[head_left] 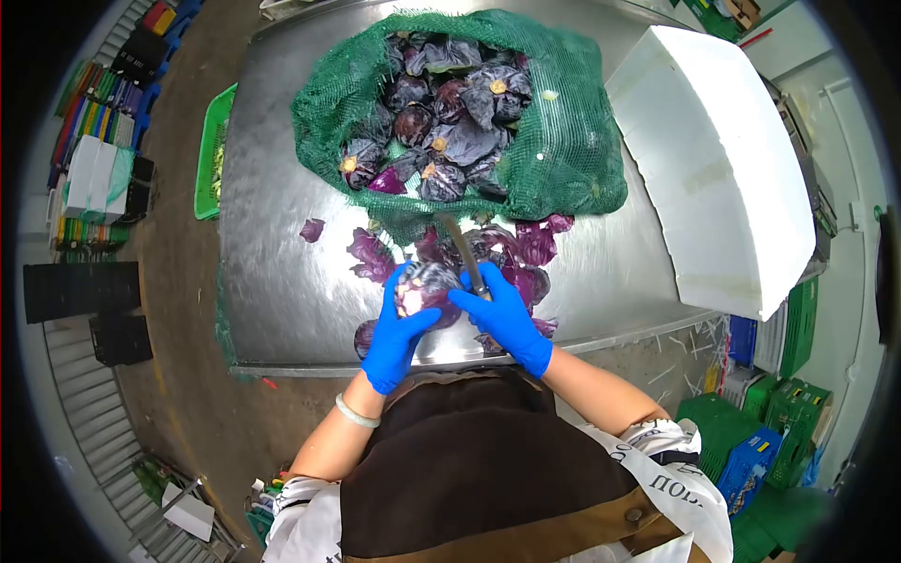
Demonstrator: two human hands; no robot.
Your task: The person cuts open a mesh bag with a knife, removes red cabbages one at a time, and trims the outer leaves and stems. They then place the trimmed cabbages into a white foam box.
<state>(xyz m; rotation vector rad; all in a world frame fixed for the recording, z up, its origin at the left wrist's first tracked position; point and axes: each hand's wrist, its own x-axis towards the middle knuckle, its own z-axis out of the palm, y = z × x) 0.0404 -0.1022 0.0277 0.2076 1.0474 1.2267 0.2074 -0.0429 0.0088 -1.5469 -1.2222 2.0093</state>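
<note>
Both my hands wear blue gloves and are held over the near edge of a steel table (282, 281). My left hand (399, 328) is wrapped round a red cabbage (427, 293), whose pale cut stem end faces up. In my right hand (497, 314) is a knife (464, 249), its blurred blade pointing away from me beside the cabbage; the right fingertips also reach the cabbage's side. Loose purple cabbage leaves (537, 246) lie on the table around and beyond my hands. Farther back, an open green mesh sack (572, 122) holds several dark red cabbages (413, 124).
A large white box (718, 169) stands on the table's right side. At the left edge is a green crate (204, 159). Stacked green crates (796, 413) and a blue crate (749, 464) are at the lower right. Black crates (80, 291) stand on the floor at left.
</note>
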